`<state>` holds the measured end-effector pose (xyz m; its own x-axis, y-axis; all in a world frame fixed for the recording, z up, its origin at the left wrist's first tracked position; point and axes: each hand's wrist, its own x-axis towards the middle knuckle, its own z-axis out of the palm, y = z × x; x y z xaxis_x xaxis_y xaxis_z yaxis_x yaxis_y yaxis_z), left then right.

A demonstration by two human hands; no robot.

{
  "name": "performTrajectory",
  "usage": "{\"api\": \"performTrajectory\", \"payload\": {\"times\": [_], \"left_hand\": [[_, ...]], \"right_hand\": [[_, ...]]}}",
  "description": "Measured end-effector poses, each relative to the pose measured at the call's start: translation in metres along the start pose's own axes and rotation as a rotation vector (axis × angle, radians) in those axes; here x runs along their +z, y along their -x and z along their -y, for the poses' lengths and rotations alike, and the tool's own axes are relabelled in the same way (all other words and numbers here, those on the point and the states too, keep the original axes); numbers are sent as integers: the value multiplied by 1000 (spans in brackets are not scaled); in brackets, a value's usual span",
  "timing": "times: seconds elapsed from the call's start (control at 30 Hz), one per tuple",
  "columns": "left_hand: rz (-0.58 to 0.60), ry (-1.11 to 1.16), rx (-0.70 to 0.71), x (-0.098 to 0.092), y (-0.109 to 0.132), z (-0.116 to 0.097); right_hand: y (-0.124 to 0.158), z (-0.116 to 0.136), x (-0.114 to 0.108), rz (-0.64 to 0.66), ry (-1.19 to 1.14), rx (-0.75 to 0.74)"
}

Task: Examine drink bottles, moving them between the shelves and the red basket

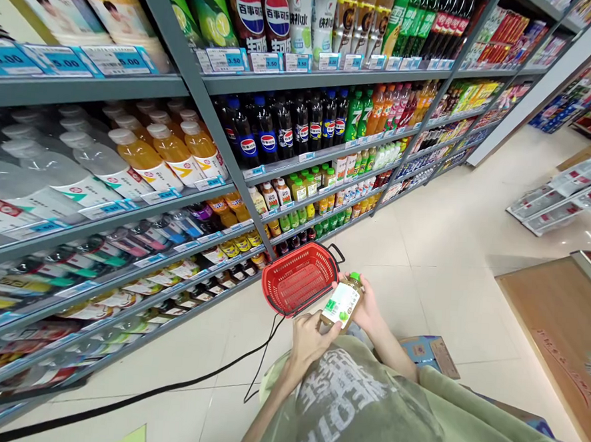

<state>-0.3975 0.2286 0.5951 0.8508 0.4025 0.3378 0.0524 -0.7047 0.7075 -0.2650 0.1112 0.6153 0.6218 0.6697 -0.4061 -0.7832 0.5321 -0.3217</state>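
Note:
A juice bottle (341,305) with a green cap and a white-and-green label is held in front of my body, tilted with its cap pointing away. My left hand (309,338) grips its lower end, the thumb across the label. The fingers of my right hand (367,305) wrap its side near the cap. Just beyond the bottle, a red shopping basket (299,284) sits on the floor beside the shelves, with nothing visible in it. Its black handle (337,253) sticks out at the far end.
Tall grey shelves (328,84) of bottled drinks run along the left and ahead. A black cord (180,389) crosses the lower left. To the right are a grey rack (568,191), a brown cardboard display (544,329) and a flattened box (430,354) on the tiled floor.

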Motion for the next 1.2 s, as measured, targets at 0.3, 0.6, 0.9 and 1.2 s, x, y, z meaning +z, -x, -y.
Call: {"api": "performTrajectory", "payload": {"times": [0.3, 0.6, 0.9, 1.2], "left_hand": [[269, 335, -290, 0, 1, 1], [336, 362, -314, 2, 1, 2], [418, 312, -270, -1, 3, -1], [427, 328, -308, -4, -4, -11]], "right_hand": [[3, 2, 7, 6, -77, 7], [1, 2, 5, 38, -111, -12], [2, 4, 15, 8, -113, 21], [-2, 1, -4, -81, -114, -3]]}}
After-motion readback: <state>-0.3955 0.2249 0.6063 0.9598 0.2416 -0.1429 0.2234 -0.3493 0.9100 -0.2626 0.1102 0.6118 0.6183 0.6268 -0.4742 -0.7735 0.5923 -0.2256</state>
